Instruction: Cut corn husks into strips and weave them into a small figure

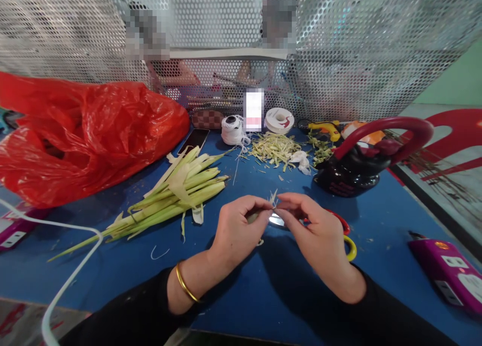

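Observation:
Both my hands meet over the middle of the blue table [263, 285]. My left hand [237, 230] is closed in a pinch on a small pale strip of leaf [273, 198] that sticks up between the fingertips. My right hand [314, 230] pinches the same strip from the other side. Under my right hand lie scissors [348, 235] with red and yellow handles, the blades partly hidden by my fingers. A bundle of long green-yellow leaf strips [176, 195] lies to the left of my hands.
A red plastic bag [83, 135] fills the left. At the back are a phone [194, 140], a thread spool [233, 129], a tape roll [279, 120], leaf trimmings [274, 149] and a dark basket with red handle [361, 165]. A purple power strip [448, 270] lies right. People sit behind the perforated screen [339, 49].

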`<action>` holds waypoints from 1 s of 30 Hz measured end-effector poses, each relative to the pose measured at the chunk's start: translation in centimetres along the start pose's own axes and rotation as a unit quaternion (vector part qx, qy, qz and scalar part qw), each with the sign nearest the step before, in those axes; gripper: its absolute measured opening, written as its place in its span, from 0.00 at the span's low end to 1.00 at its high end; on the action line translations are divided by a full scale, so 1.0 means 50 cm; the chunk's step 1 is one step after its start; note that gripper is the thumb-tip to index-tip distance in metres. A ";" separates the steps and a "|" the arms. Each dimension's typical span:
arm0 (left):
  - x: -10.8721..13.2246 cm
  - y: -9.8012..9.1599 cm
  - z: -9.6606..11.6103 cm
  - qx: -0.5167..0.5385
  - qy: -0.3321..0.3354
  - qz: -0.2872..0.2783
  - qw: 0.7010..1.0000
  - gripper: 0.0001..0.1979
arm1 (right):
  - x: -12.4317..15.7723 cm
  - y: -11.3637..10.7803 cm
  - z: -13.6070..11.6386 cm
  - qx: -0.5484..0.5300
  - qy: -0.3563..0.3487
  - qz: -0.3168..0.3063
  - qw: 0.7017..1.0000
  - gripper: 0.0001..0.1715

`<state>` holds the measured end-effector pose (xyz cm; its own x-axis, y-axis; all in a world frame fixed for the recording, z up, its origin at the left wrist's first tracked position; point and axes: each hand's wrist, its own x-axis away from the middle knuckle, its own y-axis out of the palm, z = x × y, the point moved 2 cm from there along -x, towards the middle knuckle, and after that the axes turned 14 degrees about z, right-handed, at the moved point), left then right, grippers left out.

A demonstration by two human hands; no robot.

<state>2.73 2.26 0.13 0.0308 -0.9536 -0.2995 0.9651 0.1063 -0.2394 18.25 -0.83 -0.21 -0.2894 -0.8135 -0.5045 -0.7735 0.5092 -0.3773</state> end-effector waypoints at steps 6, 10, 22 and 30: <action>0.003 0.000 0.003 0.012 -0.007 -0.024 1.000 0.07 | -0.005 0.000 0.001 -0.018 0.024 0.008 1.000 0.06; 0.002 0.001 0.003 0.020 0.002 -0.020 1.000 0.07 | -0.012 -0.002 -0.005 -0.032 -0.028 0.012 0.999 0.03; 0.004 0.001 0.003 -0.014 0.024 0.000 1.000 0.08 | 0.004 0.001 -0.010 0.084 -0.122 -0.029 0.988 0.05; 0.009 0.001 0.001 -0.038 0.038 0.002 0.999 0.07 | 0.010 0.001 -0.008 0.116 -0.143 0.001 0.983 0.02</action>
<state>2.81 1.84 0.02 0.0124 -0.9296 -0.3684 0.9425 0.1339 -0.3061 17.86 -1.31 -0.16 -0.0945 -0.7175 -0.6901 -0.6147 0.5874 -0.5265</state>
